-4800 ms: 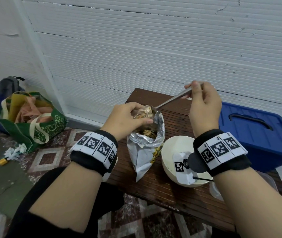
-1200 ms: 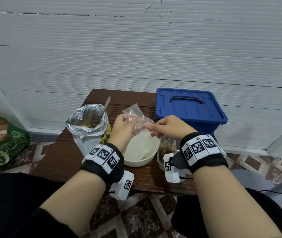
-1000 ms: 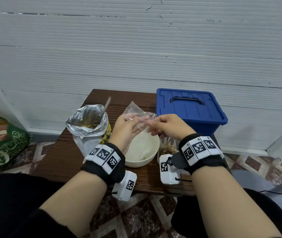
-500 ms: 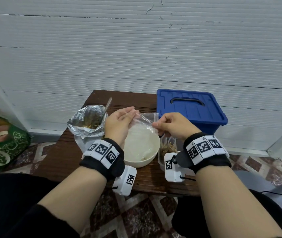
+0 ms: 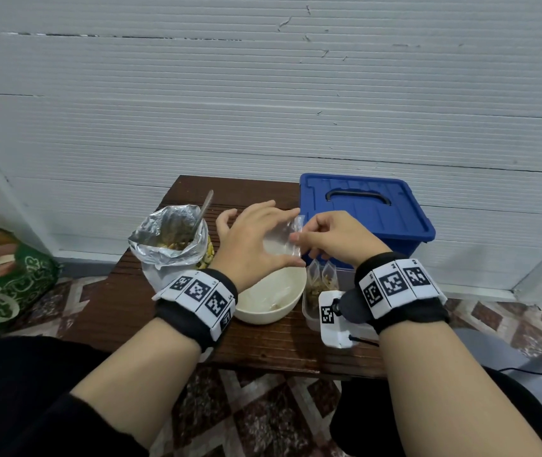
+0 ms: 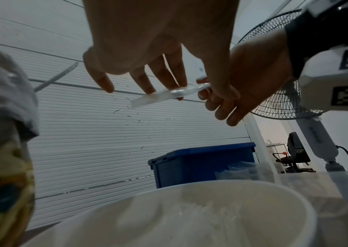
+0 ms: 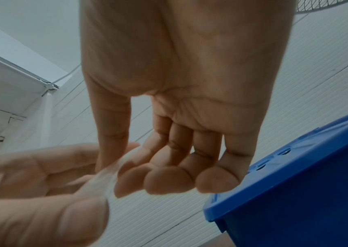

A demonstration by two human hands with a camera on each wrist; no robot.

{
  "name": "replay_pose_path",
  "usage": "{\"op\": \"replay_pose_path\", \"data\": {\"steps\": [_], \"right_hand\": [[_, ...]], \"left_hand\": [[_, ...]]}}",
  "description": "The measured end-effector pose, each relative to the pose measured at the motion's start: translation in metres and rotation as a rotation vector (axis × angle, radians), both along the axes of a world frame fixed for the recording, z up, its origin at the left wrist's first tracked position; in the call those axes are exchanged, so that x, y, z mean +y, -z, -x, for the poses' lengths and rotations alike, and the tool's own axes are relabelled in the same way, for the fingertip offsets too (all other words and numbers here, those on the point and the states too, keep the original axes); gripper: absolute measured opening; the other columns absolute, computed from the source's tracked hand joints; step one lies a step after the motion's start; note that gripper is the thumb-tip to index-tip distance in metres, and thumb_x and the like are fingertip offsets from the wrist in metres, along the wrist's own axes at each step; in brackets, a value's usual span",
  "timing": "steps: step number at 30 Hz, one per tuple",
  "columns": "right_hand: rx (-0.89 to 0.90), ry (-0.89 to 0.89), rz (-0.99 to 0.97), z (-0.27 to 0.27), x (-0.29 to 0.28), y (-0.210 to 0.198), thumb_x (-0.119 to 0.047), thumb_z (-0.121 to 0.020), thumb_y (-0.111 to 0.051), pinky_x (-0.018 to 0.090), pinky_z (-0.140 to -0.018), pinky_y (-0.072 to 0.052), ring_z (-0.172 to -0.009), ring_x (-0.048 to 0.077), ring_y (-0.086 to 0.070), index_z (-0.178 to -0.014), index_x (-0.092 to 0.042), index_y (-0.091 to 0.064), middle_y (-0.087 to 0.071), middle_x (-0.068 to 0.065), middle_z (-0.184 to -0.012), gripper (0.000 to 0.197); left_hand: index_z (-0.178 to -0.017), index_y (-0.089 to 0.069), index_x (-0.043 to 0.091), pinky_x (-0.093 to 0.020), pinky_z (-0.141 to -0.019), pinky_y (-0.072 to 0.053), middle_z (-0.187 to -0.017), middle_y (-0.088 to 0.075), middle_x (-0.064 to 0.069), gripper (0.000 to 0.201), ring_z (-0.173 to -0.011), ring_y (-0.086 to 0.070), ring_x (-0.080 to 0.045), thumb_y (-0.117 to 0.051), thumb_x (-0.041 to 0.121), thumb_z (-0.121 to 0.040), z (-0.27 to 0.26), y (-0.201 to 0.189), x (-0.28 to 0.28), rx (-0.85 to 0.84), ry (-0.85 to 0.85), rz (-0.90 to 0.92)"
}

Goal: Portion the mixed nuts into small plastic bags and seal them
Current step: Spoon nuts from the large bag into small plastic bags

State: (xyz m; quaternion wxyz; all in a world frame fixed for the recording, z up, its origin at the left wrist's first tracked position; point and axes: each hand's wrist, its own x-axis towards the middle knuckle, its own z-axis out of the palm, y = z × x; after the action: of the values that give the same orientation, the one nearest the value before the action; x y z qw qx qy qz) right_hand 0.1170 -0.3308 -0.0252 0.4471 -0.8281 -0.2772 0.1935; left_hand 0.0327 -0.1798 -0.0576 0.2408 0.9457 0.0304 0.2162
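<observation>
Bench (image 5: 124, 311) in front of me, against the wall (image 5: 263, 110). Nut pouch (image 5: 170, 245) stands at its left, spoon (image 5: 204, 209) upright inside it. Bowl (image 5: 273, 298) sits right of the pouch, near the front edge. Tub (image 5: 311, 311) just right of the bowl, filled bags (image 5: 320, 278) standing in it. Lidded box (image 5: 362, 212) behind the tub, at the bench's right rear. My left hand (image 5: 250, 242) and right hand (image 5: 339, 239) meet above the bowl, empty bag (image 5: 283, 239) between them, my fingers (image 6: 168, 78) on it. Tote (image 5: 2, 275) on the floor, left of the bench. Fan (image 6: 291, 100) stands to my right.
</observation>
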Motion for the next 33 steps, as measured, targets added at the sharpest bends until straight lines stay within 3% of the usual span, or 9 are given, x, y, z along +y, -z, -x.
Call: {"op": "replay_pose_path", "data": {"steps": [2,5,9,12,17,20,23,27,33], "right_hand": [[0.014,0.001,-0.016,0.000,0.000,-0.001,-0.034,-0.087,-0.067,0.020,-0.057,-0.047,-0.055,0.001,-0.058,-0.077,-0.014,-0.065,-0.067,-0.008,-0.061,0.023],[0.080,0.007,-0.041,0.000,0.001,-0.001,-0.038,-0.094,-0.056,0.024,-0.062,-0.047,-0.061,0.007,-0.060,-0.081,-0.015,-0.067,-0.071,-0.004,-0.071,0.028],[0.164,0.001,-0.085,0.000,0.000,-0.001,-0.032,-0.096,-0.054,0.025,-0.065,-0.046,-0.068,0.011,-0.062,-0.090,-0.013,-0.069,-0.072,-0.001,-0.074,0.026],[0.120,-0.003,-0.072,0.001,-0.001,-0.001,-0.030,-0.090,-0.064,0.021,-0.063,-0.048,-0.069,0.008,-0.064,-0.084,-0.016,-0.070,-0.074,0.000,-0.077,0.017],[0.030,0.053,-0.092,0.001,0.000,-0.001,-0.023,-0.087,-0.068,0.008,-0.050,-0.045,-0.053,-0.004,-0.060,-0.080,-0.014,-0.070,-0.071,0.001,-0.075,0.012],[0.009,0.062,-0.081,0.001,0.002,-0.001,-0.024,-0.087,-0.067,0.007,-0.050,-0.044,-0.055,-0.003,-0.059,-0.079,-0.016,-0.070,-0.071,0.000,-0.075,0.012],[0.003,0.069,-0.076,0.000,0.004,-0.002,-0.024,-0.090,-0.063,0.008,-0.050,-0.044,-0.059,0.002,-0.059,-0.084,-0.011,-0.070,-0.072,0.002,-0.077,0.016],[-0.010,0.093,-0.107,0.001,0.011,-0.004,-0.021,-0.096,-0.055,0.006,-0.049,-0.042,-0.056,0.002,-0.058,-0.089,-0.009,-0.068,-0.071,0.003,-0.076,0.019],[-0.025,0.083,-0.182,0.011,0.035,-0.007,-0.024,-0.098,-0.050,0.006,-0.048,-0.039,-0.049,-0.003,-0.057,-0.082,-0.010,-0.068,-0.069,0.006,-0.072,0.028]], "left_hand": [[-0.129,-0.052,0.046,-0.029,-0.105,-0.006,-0.132,-0.048,0.022,0.079,-0.134,-0.030,0.002,-0.079,0.063,-0.057,-0.001,0.000,0.000,0.004,-0.019,0.057],[-0.117,-0.056,0.045,-0.024,-0.098,-0.011,-0.115,-0.049,0.029,0.073,-0.123,-0.039,0.004,-0.081,0.063,-0.051,0.000,-0.001,0.000,-0.016,-0.030,0.139],[-0.093,-0.052,0.054,-0.044,-0.107,-0.026,-0.105,-0.056,0.030,0.059,-0.112,-0.050,0.003,-0.080,0.068,-0.044,0.001,0.003,0.002,-0.066,-0.004,0.300],[-0.087,-0.056,0.056,-0.048,-0.103,-0.035,-0.100,-0.064,0.026,0.052,-0.109,-0.056,-0.003,-0.075,0.073,-0.042,0.001,0.004,0.003,-0.114,-0.014,0.322],[-0.086,-0.065,0.051,-0.039,-0.099,-0.044,-0.089,-0.070,0.022,0.040,-0.097,-0.062,0.003,-0.086,0.050,-0.052,0.002,0.000,0.005,-0.133,-0.010,0.393],[-0.096,-0.073,0.034,-0.023,-0.093,-0.048,-0.094,-0.073,0.015,0.039,-0.095,-0.063,0.005,-0.086,0.040,-0.059,0.004,0.000,0.008,-0.119,0.034,0.411],[-0.093,-0.071,0.034,-0.005,-0.086,-0.042,-0.094,-0.071,0.018,0.034,-0.096,-0.061,0.010,-0.087,0.031,-0.063,0.008,-0.003,0.011,-0.111,0.029,0.440],[-0.085,-0.073,0.031,-0.005,-0.080,-0.043,-0.085,-0.069,0.028,0.025,-0.090,-0.063,0.011,-0.086,0.021,-0.066,0.015,-0.011,0.018,-0.139,0.024,0.504],[-0.098,-0.073,0.029,-0.014,-0.080,-0.049,-0.091,-0.073,0.014,0.042,-0.087,-0.066,0.003,-0.087,0.030,-0.059,0.030,-0.030,0.038,-0.225,-0.043,0.559]]}}
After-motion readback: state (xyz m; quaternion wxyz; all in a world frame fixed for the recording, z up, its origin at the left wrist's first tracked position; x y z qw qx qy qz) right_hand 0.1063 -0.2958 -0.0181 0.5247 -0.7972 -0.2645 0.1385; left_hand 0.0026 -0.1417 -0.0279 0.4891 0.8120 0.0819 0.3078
